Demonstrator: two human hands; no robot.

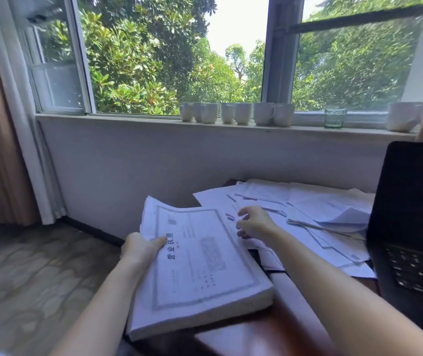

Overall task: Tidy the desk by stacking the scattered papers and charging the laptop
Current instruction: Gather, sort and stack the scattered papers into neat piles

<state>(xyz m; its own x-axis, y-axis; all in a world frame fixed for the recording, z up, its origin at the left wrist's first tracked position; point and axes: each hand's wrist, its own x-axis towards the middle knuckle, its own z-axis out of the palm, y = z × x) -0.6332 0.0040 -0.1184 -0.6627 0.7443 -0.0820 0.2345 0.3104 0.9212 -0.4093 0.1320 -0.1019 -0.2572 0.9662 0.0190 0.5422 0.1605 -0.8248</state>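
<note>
Left hand (pixel 142 249) grips thick paper stack (pixel 200 273) by left edge, thumb on top; stack overhangs desk (pixel 269 330) at near left. Right hand (pixel 255 222), fingers relaxed and empty, hovers over scattered papers (pixel 320 209), centre-far. Laptop (pixel 410 214) open, right. Best practice: gather sheets flat, lay on stack, square edges.

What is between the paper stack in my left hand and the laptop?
In the head view, scattered papers cover the desk between the stack and the laptop, with the right hand over them.
</note>
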